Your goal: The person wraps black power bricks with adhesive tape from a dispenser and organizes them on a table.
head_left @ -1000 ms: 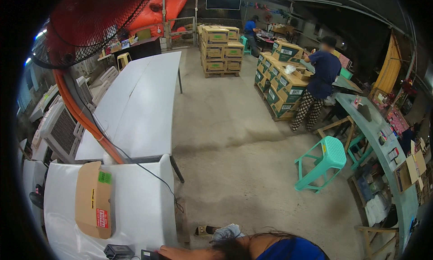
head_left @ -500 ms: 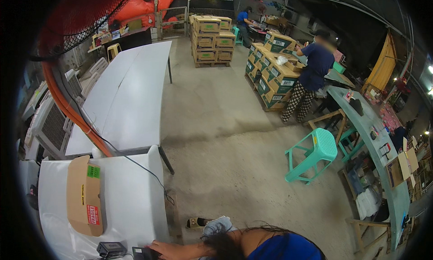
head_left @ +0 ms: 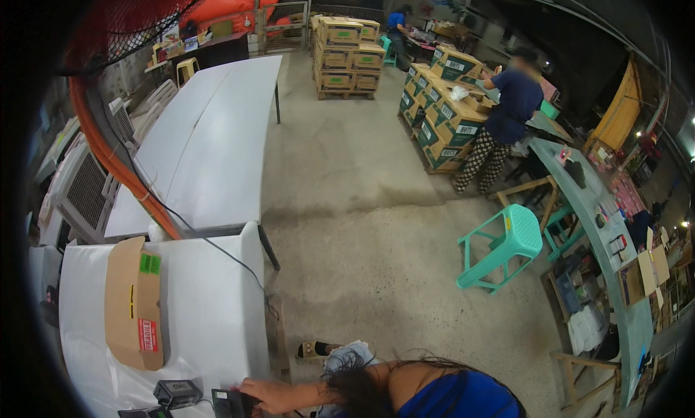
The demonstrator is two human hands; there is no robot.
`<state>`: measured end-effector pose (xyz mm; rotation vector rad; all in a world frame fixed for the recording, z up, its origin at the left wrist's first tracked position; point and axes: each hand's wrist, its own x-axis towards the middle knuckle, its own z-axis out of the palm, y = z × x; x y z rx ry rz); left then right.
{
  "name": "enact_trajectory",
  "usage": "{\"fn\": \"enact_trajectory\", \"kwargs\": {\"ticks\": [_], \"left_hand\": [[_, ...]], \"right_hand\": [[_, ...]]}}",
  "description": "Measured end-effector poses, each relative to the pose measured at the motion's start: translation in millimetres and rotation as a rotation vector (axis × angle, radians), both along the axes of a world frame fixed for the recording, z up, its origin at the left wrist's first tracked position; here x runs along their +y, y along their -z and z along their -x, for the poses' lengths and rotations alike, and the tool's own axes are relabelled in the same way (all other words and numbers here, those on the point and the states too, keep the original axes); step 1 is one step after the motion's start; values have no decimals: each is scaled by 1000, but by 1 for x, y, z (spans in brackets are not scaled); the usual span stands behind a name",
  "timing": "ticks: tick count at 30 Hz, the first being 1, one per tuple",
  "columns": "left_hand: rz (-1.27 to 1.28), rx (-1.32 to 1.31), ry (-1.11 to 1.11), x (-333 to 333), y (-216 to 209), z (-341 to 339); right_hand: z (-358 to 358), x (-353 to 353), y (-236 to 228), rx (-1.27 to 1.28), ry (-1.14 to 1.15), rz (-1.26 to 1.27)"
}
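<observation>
Grip of left hand (head_left: pixel 264 396): resting on black device (head_left: pixel 228 402) at counter (head_left: pixel 210 324) near edge, closure cannot be told, placed as a second ago; flat box (head_left: pixel 134 302) beside; right hand unseen.

Open tabletop, crowded near edge

Flattened carton (head_left: pixel 135 302) blocks the left; black devices (head_left: pixel 177 393) crowd the near edge; white table (head_left: pixel 210 309) lies bare rightward.

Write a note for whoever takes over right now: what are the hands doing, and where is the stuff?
Left hand: at the near edge of the white table, fingers on a flat black device; grip unclear.
Right hand: out of view.
Things: a small black box sits just beside the device; a flattened cardboard box lies farther up the table.
Done: nothing visible.
Left: the cardboard box is flat and untouched.
</observation>
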<state>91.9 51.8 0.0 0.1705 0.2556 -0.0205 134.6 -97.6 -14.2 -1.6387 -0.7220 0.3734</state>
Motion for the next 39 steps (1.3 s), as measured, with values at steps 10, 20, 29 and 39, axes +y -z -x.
{"fn": "enact_trajectory", "kwargs": {"ticks": [10, 20, 29, 39], "left_hand": [[-181, 468, -254, -21, -10, -14], [-120, 458, -301, -15, -1, -8], [-92, 450, -246, -12, -2, -3], [-164, 472, -194, -10, 0, -8]], "right_hand": [[7, -6, -13, 36, 109, 94], [14, 7, 0, -9, 132, 340], [12, 6, -22, -66, 190, 205], [-4, -3, -36, -79, 66, 278]]}}
